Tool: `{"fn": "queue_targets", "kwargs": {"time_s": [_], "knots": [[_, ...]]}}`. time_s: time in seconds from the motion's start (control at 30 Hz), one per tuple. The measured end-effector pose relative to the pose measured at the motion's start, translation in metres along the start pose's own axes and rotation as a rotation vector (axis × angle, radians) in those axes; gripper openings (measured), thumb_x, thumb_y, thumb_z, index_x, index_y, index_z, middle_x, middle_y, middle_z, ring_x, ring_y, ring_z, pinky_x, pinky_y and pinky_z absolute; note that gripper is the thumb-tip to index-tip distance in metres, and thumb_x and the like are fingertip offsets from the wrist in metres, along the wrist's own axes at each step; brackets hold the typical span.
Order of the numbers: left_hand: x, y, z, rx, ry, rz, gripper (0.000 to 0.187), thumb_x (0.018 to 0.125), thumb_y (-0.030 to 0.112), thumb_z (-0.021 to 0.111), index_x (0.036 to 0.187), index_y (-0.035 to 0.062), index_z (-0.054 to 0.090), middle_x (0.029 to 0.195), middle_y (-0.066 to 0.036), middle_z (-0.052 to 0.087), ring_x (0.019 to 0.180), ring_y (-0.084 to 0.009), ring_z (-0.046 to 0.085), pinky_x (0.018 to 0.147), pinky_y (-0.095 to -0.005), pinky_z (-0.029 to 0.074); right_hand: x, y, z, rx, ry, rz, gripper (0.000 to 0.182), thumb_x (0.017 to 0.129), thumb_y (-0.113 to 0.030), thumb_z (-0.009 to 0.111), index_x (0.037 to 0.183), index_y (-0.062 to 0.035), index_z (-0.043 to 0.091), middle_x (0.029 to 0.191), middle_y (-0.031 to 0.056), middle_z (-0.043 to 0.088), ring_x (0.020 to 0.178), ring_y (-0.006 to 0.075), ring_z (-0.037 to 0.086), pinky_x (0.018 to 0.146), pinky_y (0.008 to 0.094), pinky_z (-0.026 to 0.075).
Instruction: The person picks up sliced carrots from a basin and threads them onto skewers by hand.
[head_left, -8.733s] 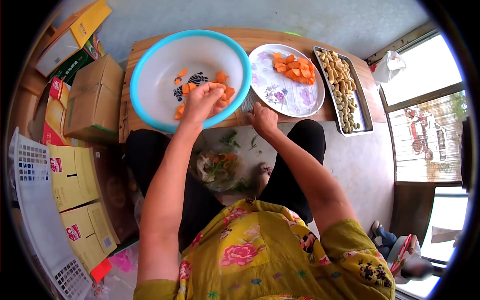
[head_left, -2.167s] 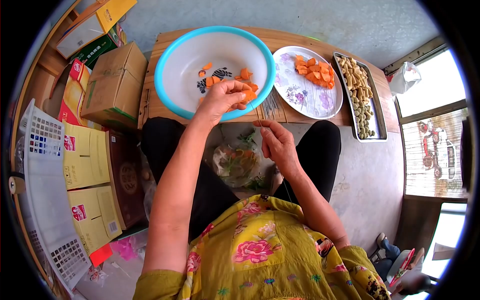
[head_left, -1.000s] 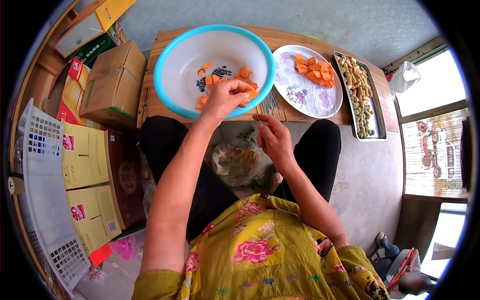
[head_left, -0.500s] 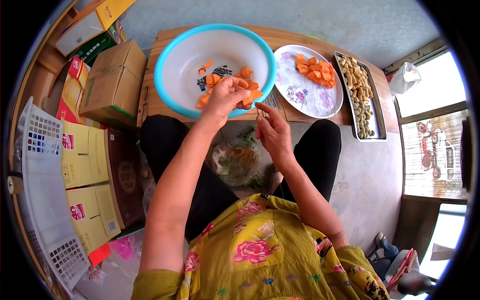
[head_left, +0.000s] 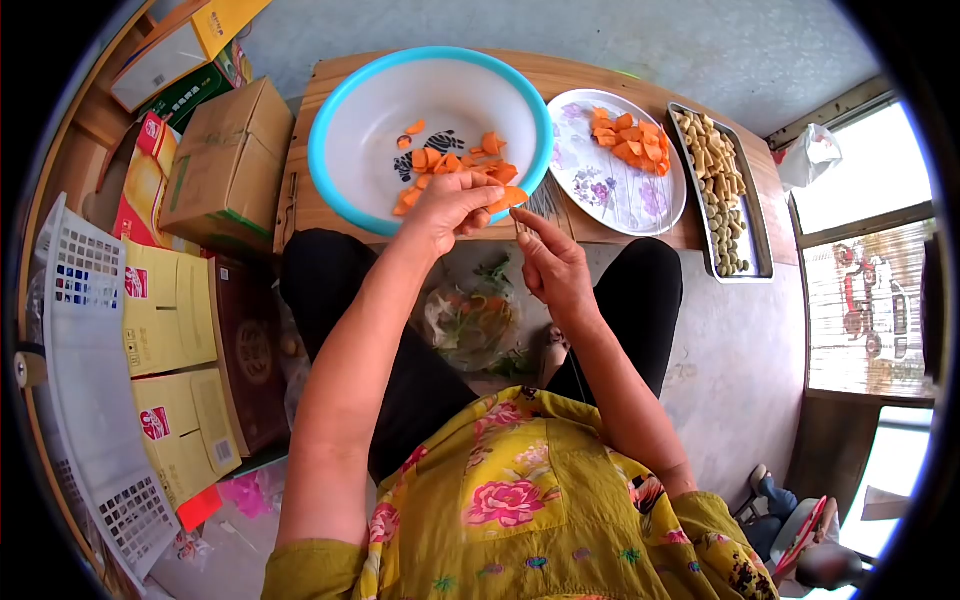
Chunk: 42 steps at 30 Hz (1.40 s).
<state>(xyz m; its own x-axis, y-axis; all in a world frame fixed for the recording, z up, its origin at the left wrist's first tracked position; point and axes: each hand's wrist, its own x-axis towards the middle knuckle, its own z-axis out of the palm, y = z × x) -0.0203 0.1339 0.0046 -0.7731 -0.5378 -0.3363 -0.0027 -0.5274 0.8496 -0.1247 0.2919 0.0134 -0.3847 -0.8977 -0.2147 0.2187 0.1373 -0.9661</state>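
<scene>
In the head view, my left hand (head_left: pixel 457 208) pinches a flat orange carrot piece (head_left: pixel 510 200) over the near rim of a blue-rimmed white basin (head_left: pixel 350 190). My right hand (head_left: pixel 555 265) is close beside it, with thumb and fingers closed on a thin stick that looks like a skewer (head_left: pixel 521 229). The skewer's tip is close to the carrot's edge; whether it has pierced it I cannot make out. More carrot pieces (head_left: pixel 425 160) lie in the basin.
A floral plate (head_left: pixel 575 150) with cut carrots (head_left: pixel 632 142) is right of the basin. Beyond it, a metal tray (head_left: pixel 762 262) holds brown and green pieces. Thin sticks (head_left: pixel 547 200) lie on the wooden table (head_left: pixel 305 150). Cardboard boxes (head_left: pixel 225 165) stand left; a plastic bag (head_left: pixel 470 320) lies between my feet.
My left hand has shifted slightly, tilting the carrot piece flatter. My right hand has moved a little right and down, with its fingers still closed.
</scene>
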Motion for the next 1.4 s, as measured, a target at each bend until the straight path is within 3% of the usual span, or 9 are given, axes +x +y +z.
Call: {"fn": "queue_targets", "kwargs": {"time_s": [0.33,0.43,0.77,0.93,1.17,1.23,1.4], "knots": [[0.002,-0.001,-0.002,-0.095,0.010,-0.074,0.017,0.084,0.016,0.067,0.094,0.0027,0.062,0.069,0.000,0.058,0.054,-0.0069,0.054,0.048,-0.0209,0.043,-0.003,-0.008,-0.009,0.071,-0.080,0.059,0.038,0.096,-0.015,0.048,0.133,-0.0091,0.048,0.057,-0.0076,0.037,0.044,0.0028,0.033,0.040,0.0186,0.026],[0.001,0.000,-0.002,-0.087,0.000,-0.079,0.016,0.084,0.016,0.067,0.092,0.0030,0.063,0.069,0.000,0.058,0.055,-0.0070,0.056,0.048,-0.0213,0.044,-0.005,-0.016,-0.011,0.053,-0.131,0.099,0.042,0.097,-0.016,0.045,0.138,-0.0076,0.041,0.053,-0.0064,0.030,0.042,0.0039,0.028,0.040,0.0197,0.025],[0.000,0.003,-0.002,-0.128,-0.019,-0.097,0.012,0.084,0.014,0.065,0.089,0.0036,0.062,0.069,0.000,0.059,0.053,-0.0068,0.055,0.047,-0.0204,0.043,-0.006,-0.019,-0.022,-0.029,-0.238,0.086,0.044,0.097,-0.014,0.041,0.140,-0.0082,0.037,0.053,-0.0063,0.030,0.044,0.0043,0.029,0.043,0.0191,0.028],[-0.003,0.004,0.000,-0.174,-0.055,-0.102,0.012,0.085,0.013,0.064,0.089,0.0024,0.062,0.070,-0.001,0.059,0.051,-0.0065,0.053,0.044,-0.0201,0.040,-0.007,-0.017,-0.026,-0.020,-0.250,0.093,0.042,0.097,-0.013,0.043,0.139,-0.0134,0.041,0.056,-0.0085,0.030,0.046,0.0025,0.028,0.044,0.0176,0.025],[-0.002,0.002,0.002,-0.172,-0.081,-0.125,0.012,0.087,0.015,0.062,0.088,0.0035,0.060,0.070,-0.001,0.058,0.051,-0.0064,0.052,0.042,-0.0192,0.036,-0.005,-0.004,-0.026,0.027,-0.193,0.045,0.041,0.096,-0.010,0.045,0.137,-0.0119,0.045,0.056,-0.0092,0.031,0.045,0.0022,0.029,0.043,0.0175,0.025],[0.001,0.001,0.000,-0.189,-0.116,-0.135,0.014,0.086,0.013,0.063,0.091,0.0002,0.062,0.073,-0.003,0.060,0.053,-0.0067,0.054,0.046,-0.0201,0.043,-0.004,-0.001,-0.024,0.084,-0.163,0.025,0.039,0.095,-0.009,0.046,0.134,-0.0103,0.047,0.056,-0.0092,0.034,0.045,0.0021,0.030,0.042,0.0181,0.025],[0.004,0.000,-0.003,-0.175,-0.160,-0.123,0.015,0.087,0.016,0.062,0.090,0.0007,0.062,0.073,-0.003,0.060,0.054,-0.0065,0.055,0.046,-0.0202,0.043,-0.003,0.000,-0.020,0.089,-0.114,-0.007,0.036,0.094,-0.009,0.048,0.131,-0.0077,0.051,0.056,-0.0088,0.036,0.045,0.0019,0.031,0.042,0.0182,0.025]]}}
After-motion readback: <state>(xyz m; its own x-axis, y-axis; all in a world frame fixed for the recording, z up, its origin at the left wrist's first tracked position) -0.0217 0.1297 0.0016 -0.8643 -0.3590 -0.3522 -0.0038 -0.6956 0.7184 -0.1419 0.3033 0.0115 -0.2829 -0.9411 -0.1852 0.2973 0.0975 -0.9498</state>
